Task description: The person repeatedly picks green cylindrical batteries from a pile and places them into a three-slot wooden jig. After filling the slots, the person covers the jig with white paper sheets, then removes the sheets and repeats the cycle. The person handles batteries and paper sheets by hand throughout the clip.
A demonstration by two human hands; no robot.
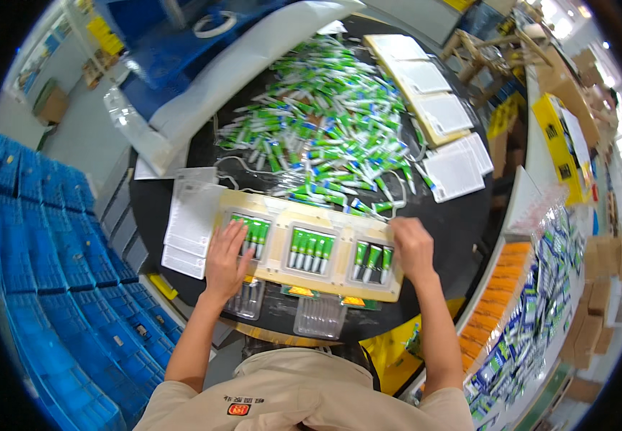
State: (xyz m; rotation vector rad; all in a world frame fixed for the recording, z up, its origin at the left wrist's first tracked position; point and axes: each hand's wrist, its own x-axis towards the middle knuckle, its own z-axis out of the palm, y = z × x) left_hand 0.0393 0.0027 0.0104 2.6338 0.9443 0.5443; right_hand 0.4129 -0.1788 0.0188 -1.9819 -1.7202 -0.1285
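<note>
Left hand (226, 258) spreads over a pale board (278, 246) filled with green-and-white tubes (311, 250)

The board is a flat, cream-coloured rectangle with three square-cornered openings, each edged in what looks like clear plastic. The tubes in it are slim and smooth, with green bodies tapering to narrow white ends. The middle opening holds a close row; the right one shows dark gaps between its tubes.

The left hand lies palm down over the left opening, partly hiding the tubes there, its fingers apart and not closed around anything visible. The right hand (413, 248) is at the board's far right corner, fingers curled inward; whether it pinches the edge or anything else cannot be told. Both forearms reach up from the lower edge, angled outward, bent at the elbows.

The board lies near the close edge of a round black table (444, 226), in front of the person. Its long axis runs left to right, the right end slanting nearer the body. The tubes in it lie crosswise to that axis, white ends toward the person.

Beyond the board is a loose heap of similar tubes (325, 129), pointing every way. Thin white cards (187, 226) overlap at its left, and a ribbed clear tray (320, 317) sits just below its near edge.
</note>
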